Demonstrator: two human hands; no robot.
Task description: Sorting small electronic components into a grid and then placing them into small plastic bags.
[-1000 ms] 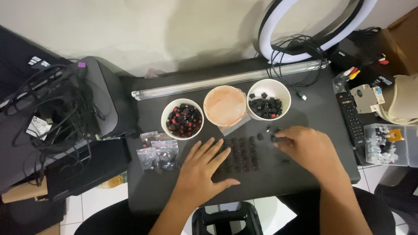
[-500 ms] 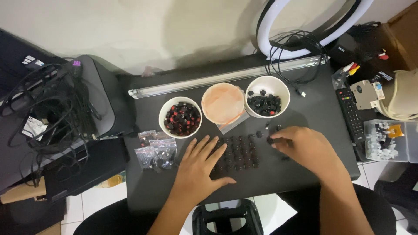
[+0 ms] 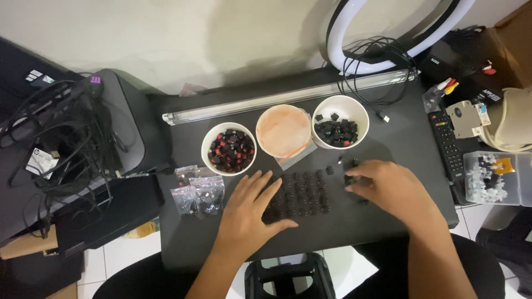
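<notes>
Nearest the wearer, a black stool-like frame [image 3: 291, 279] shows at 6 o'clock under the edge of the dark worktop [image 3: 388, 221]. On the worktop at 9 o'clock of the left hand lie small clear bags [image 3: 197, 195] of dark parts. The left hand [image 3: 247, 213] rests flat, fingers [image 3: 260, 185] spread wide, its fingertips and thumb touching the left edge of a grid of small black switches [image 3: 302, 194] set out in rows at the worktop's middle. The right hand [image 3: 390, 188] sits at 3 o'clock of that grid, fingers [image 3: 360, 178] curled narrow around one black switch [image 3: 349, 180] at the grid's right edge; whether it is pinched or only touched cannot be told. A few loose switches [image 3: 339, 161] lie just beyond at 12 o'clock.

Farther off stand three white bowls in a row: one with red and black pieces [image 3: 228, 148], one covered by an orange lid [image 3: 284, 130], one with black pieces [image 3: 340, 120]. Behind them a long light tube [image 3: 288, 97] lies across the worktop, then a ring lamp [image 3: 399, 33] with coiled cable [image 3: 379, 55]. At 3 o'clock lie a remote control [image 3: 446, 144] and a clear parts box [image 3: 496, 177]; at 9 o'clock a black printer [image 3: 122, 122] carries tangled cables [image 3: 61, 138].
</notes>
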